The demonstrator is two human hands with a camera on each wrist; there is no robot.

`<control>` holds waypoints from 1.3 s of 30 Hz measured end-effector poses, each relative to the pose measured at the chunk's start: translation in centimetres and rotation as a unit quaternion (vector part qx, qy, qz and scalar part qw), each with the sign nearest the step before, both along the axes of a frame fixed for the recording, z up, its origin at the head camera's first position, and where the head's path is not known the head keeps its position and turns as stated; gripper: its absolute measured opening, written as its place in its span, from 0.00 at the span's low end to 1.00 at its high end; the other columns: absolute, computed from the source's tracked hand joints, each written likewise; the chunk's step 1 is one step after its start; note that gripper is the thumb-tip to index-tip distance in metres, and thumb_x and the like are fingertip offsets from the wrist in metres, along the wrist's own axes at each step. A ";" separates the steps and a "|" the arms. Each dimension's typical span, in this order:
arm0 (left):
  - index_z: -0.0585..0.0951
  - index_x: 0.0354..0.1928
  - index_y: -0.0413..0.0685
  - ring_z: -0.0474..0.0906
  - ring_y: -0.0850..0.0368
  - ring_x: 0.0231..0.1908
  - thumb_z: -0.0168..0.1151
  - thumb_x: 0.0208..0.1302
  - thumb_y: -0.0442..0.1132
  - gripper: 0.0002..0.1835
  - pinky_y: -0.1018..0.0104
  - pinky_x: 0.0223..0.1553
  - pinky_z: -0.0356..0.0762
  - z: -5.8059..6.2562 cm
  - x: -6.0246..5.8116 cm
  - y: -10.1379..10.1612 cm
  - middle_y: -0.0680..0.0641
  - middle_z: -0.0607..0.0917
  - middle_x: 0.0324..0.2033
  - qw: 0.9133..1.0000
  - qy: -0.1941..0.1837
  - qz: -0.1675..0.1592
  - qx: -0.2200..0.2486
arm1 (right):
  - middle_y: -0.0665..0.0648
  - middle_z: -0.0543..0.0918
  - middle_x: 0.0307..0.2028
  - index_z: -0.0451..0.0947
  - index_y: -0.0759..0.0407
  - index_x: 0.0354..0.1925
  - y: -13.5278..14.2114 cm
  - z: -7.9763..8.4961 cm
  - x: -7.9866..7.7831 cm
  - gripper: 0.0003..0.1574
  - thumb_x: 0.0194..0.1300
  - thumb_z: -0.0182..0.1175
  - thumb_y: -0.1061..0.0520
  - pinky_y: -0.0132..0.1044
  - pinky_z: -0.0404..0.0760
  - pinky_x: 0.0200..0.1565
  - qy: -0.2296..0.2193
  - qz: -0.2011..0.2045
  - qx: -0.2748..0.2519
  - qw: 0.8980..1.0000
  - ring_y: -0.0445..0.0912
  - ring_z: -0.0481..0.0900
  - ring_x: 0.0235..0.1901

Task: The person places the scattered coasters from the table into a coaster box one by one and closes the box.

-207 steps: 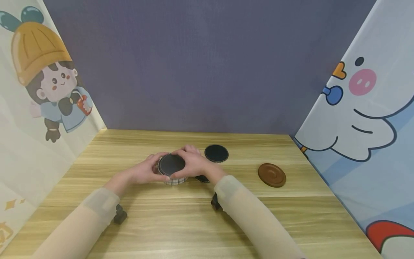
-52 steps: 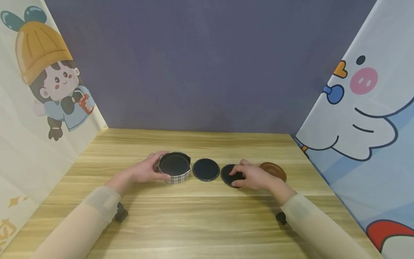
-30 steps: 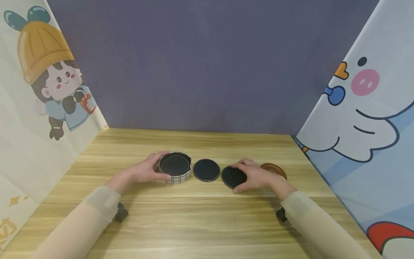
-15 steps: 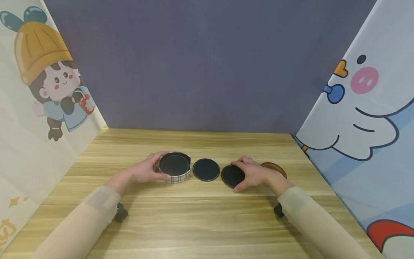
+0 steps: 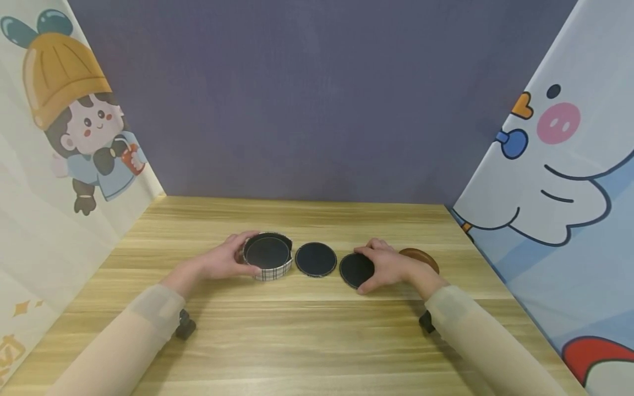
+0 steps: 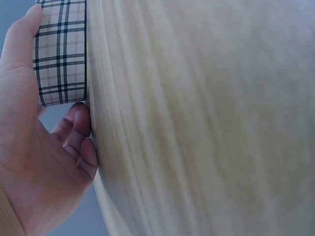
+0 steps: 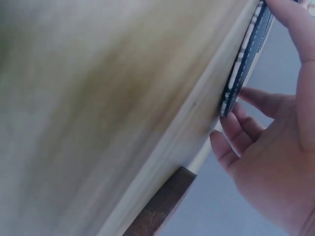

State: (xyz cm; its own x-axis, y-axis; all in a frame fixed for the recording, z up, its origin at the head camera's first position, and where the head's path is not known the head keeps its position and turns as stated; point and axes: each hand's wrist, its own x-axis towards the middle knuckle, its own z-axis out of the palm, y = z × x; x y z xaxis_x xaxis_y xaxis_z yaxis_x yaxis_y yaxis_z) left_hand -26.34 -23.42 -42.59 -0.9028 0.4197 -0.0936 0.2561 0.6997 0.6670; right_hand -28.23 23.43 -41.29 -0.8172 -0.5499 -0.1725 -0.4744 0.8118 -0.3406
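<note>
In the head view my left hand (image 5: 223, 261) grips the left side of a round plaid coaster holder (image 5: 274, 273). A black coaster (image 5: 268, 252) lies inside the holder. Its checked wall (image 6: 60, 54) shows between thumb and fingers in the left wrist view. Just right of the holder a second black coaster (image 5: 316, 259) lies flat on the table. Farther right, my right hand (image 5: 393, 268) holds a third black coaster (image 5: 355, 270) by its edge, thumb near and fingers far. In the right wrist view this coaster (image 7: 241, 66) lies on or very close to the tabletop.
A round brown disc (image 5: 420, 257) lies beyond my right hand, partly hidden by it; its dark edge (image 7: 160, 204) shows in the right wrist view. The wood-grain table (image 5: 297, 341) is bounded by a dark back wall (image 5: 317, 110) and printed side panels.
Earlier both hands were on the holder. My right hand has since moved right to a coaster, and the loose coasters now lie in a row. Its fingers shifted from the coaster's top to its edge.
</note>
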 end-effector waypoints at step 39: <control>0.54 0.88 0.55 0.77 0.32 0.66 0.82 0.62 0.60 0.61 0.25 0.73 0.71 0.1 0.0 0.0 0.29 0.68 0.71 1.000 -0.001 0.003 0.006 | 0.54 0.71 0.72 0.67 0.42 0.83 -0.4 0.1 0.5 0.65 0.53 0.82 0.32 0.58 0.77 0.65 -0.004 0.047 -0.033 0.998 0.55 0.68 0.70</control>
State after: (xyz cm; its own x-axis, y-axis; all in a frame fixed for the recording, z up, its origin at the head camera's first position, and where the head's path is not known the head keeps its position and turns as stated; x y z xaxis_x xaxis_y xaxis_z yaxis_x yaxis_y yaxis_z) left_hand -26.36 -23.41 -42.50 -0.9052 0.4153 -0.0901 0.2507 0.6930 0.6759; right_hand -27.69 23.01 -41.18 -0.7600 -0.6347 -0.1399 -0.5442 0.7392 -0.3968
